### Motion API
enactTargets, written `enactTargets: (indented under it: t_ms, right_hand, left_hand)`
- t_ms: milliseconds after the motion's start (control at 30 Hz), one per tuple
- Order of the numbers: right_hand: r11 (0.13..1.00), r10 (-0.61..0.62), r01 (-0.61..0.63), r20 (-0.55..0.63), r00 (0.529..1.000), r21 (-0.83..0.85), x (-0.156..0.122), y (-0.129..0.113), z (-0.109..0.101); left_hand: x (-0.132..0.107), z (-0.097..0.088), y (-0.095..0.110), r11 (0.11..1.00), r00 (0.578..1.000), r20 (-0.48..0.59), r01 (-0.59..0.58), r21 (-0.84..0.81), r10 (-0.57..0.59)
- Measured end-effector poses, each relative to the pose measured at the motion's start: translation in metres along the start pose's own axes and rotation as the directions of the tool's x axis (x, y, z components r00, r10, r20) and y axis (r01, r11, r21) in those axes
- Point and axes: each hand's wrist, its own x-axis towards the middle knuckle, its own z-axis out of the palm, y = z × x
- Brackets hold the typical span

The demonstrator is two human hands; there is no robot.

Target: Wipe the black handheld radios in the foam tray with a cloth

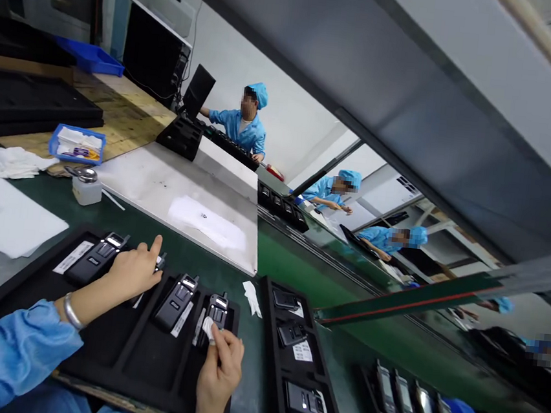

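Note:
A black slotted tray (110, 346) lies in front of me with several black handheld radios in its slots. My left hand (135, 271) rests closed over one radio in the tray, forefinger raised, between a radio (98, 257) on its left and another (176, 301) on its right. My right hand (220, 367) pinches a small white wipe (209, 329) against the rightmost radio (216, 314). My sleeves are light blue, and a silver bangle sits on my left wrist.
A second tray of radios (296, 364) lies to the right on the green conveyor belt (346, 285), more trays beyond. White sheets (2, 216), a dispenser bottle (86, 185), a blue bin (77, 143) and a white board (184, 191) lie behind. Several workers in blue sit along the line.

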Motion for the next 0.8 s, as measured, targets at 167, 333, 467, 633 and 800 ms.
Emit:
enactTargets:
  t_ms: [167,333,467,633,800]
  right_hand:
    - [0.991,0.103,-0.1,-0.029,0.994,0.094,-0.007,0.005,0.002]
    - [0.987,0.114,-0.11,-0.029,0.993,0.118,-0.004,0.006,0.006]
    - [0.977,0.158,-0.149,-0.048,0.986,0.155,-0.012,0.008,0.001]
    - [0.915,0.287,-0.245,-0.09,0.954,0.319,-0.011,0.016,-0.006]
    - [0.915,0.188,-0.168,-0.019,0.982,0.366,0.022,-0.006,-0.018]
  left_hand:
    - [-0.004,-0.001,0.039,0.992,0.992,-0.027,-0.123,0.037,0.124]
    - [-0.005,0.017,0.088,0.98,0.979,0.055,-0.197,-0.016,0.198]
    - [-0.001,0.023,0.1,0.978,0.979,0.055,-0.19,-0.084,0.195]
    - [-0.033,0.021,0.067,0.887,0.931,-0.04,-0.357,-0.293,0.362]
    - [-0.078,0.034,0.028,0.56,0.779,-0.39,-0.625,-0.544,0.49]
